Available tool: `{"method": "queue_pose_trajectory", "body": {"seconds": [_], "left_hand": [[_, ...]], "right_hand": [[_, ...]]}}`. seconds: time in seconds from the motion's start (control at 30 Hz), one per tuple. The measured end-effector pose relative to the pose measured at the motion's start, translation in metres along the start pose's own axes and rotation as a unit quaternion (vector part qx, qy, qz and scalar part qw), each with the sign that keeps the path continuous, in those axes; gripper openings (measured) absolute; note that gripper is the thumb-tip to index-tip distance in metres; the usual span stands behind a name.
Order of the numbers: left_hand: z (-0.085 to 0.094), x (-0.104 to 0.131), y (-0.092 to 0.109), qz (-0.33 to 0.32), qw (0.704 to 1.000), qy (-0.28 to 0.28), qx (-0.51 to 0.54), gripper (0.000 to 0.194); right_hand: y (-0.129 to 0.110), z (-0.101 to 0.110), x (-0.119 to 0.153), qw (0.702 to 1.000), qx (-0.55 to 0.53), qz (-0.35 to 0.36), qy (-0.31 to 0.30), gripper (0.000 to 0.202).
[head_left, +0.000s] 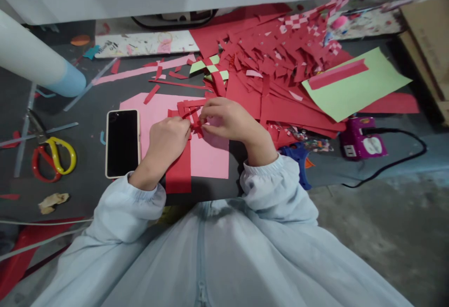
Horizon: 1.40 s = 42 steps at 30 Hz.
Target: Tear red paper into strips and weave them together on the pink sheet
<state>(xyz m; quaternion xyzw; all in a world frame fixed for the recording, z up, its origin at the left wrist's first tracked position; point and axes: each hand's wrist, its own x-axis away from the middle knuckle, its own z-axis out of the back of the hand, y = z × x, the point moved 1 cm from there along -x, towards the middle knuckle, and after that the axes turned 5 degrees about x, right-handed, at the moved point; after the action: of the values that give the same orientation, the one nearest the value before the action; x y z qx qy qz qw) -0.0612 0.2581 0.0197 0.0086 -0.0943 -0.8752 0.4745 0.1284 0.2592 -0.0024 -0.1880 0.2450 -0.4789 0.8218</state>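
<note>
My left hand (169,141) is closed, its fingertips pinching red paper strips (181,107) that lie crossed over one another. From under it a wider piece of red paper (178,171) reaches toward the table's front edge. My right hand (226,119) is curled just to the right, thumb and fingers closing on the end of a red strip; the exact grip is partly hidden. Beneath both hands lies a pink sheet of paper (212,160). A phone with a dark screen (122,143) rests to the left of my left hand.
Scissors (52,155) with red and yellow handles lie at the left, near a white and blue cylinder (66,75). A heap of cut red paper (277,59) covers the back. Right of it are a green sheet (354,87), a purple box (363,141) and a black cable (417,153).
</note>
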Motion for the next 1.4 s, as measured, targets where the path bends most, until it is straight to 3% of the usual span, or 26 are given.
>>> {"method": "queue_pose_trajectory", "body": {"seconds": [0.2, 0.47, 0.63, 0.87, 1.1, 1.4], "left_hand": [[0.002, 0.0, 0.004, 0.006, 1.0, -0.019, -0.005, 0.027], [0.001, 0.0, 0.005, 0.003, 1.0, -0.026, -0.013, 0.028], [0.0, 0.0, 0.002, 0.015, 1.0, -0.013, 0.004, 0.027], [-0.001, -0.001, -0.003, 0.017, 1.0, -0.002, 0.015, 0.024], [0.0, 0.0, -0.002, 0.013, 1.0, -0.009, 0.011, 0.024], [0.005, 0.003, -0.001, -0.006, 1.0, -0.008, 0.01, 0.023]], "right_hand": [[0.004, -0.001, -0.001, 0.999, -0.042, -0.01, 0.032, 0.005], [0.008, -0.002, -0.004, 0.994, -0.039, -0.082, 0.067, 0.003], [0.003, 0.0, -0.004, 0.995, -0.089, -0.046, 0.02, 0.004], [0.002, -0.003, -0.004, 0.995, -0.078, 0.007, -0.068, 0.011], [0.006, 0.003, 0.001, 0.995, 0.034, -0.061, -0.067, 0.014], [-0.002, 0.006, 0.0, 0.988, 0.114, -0.055, -0.082, 0.011]]}}
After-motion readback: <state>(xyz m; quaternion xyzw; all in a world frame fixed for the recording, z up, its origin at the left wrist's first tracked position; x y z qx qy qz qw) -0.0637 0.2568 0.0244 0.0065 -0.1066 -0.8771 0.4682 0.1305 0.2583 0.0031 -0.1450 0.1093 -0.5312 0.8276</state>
